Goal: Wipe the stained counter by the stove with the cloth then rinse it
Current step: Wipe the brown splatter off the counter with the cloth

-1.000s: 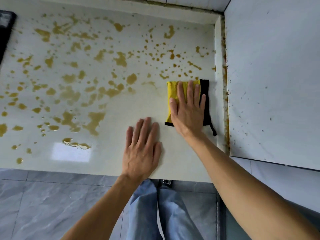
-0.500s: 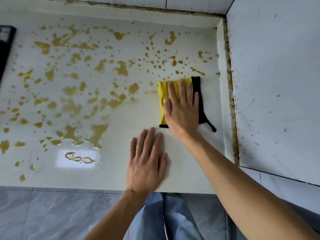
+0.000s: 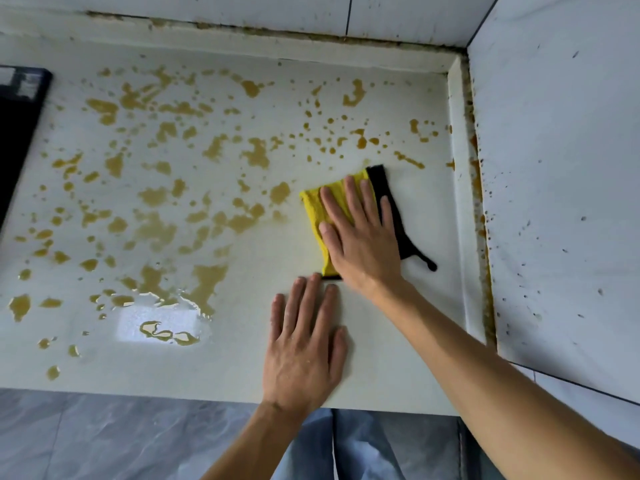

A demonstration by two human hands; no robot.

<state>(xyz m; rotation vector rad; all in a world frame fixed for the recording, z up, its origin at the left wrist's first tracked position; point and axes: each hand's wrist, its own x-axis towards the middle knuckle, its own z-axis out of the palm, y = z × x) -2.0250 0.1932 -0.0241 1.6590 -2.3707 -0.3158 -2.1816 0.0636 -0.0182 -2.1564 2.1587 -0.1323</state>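
While right hand (image 3: 363,244) presses cloth (image 3: 313,216) — no writing legible, counter (image 3: 381,358) stained

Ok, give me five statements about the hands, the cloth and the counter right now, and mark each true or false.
1. The right hand lies flat on the yellow and black cloth. True.
2. The left hand holds a second cloth. False: it rests flat on the bare counter and holds nothing.
3. Brownish stains cover most of the counter left of the cloth. True.
4. The cloth lies by the stove. False: it is near the right wall; the stove is at the far left.
5. The wall on the right is spotless. False: dark specks dot it.
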